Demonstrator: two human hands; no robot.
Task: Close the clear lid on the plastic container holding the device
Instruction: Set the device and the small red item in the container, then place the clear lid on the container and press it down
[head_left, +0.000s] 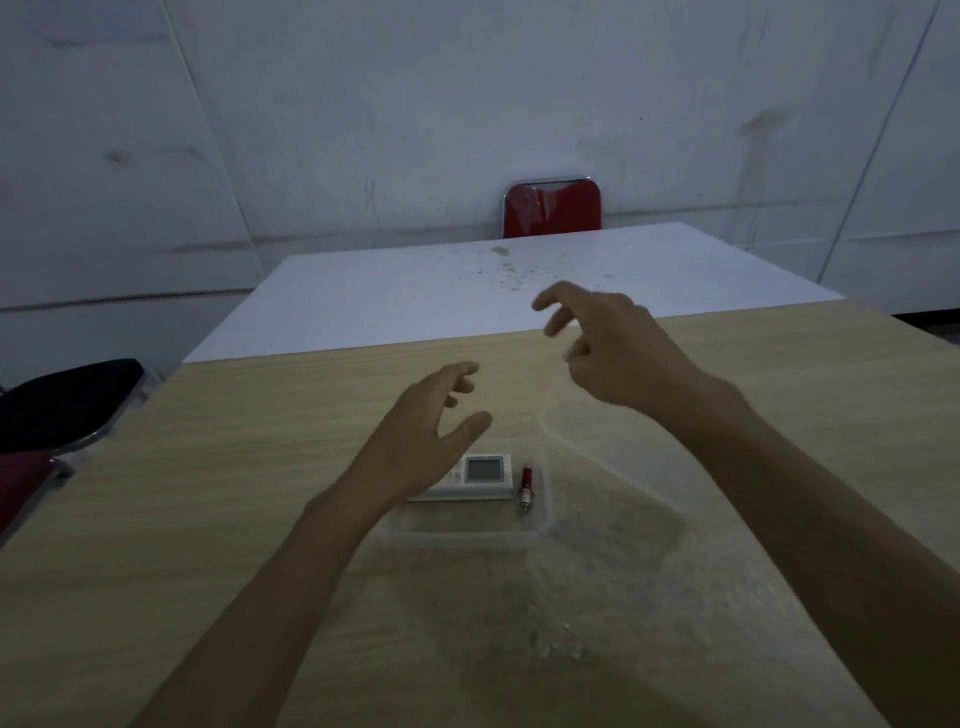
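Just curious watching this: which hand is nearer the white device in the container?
Left. The left hand hovers right over the device, covering its left end. The right hand is up beyond it to the right, well apart, holding nothing.

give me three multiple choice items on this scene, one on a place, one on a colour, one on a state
1. Where does the small red pen-like thing lie?
A. right of the white device, inside the container
B. on the white table
C. in the left hand

2. What colour is the chair back at the far wall?
A. blue
B. red
C. green

3. What are the hands doing?
A. both gripping the lid
B. one pressing the device
C. both open above the table, holding nothing

Key: 1 A, it rests beside the device. 2 B, plainly red. 3 C, left hand and right hand have spread fingers.
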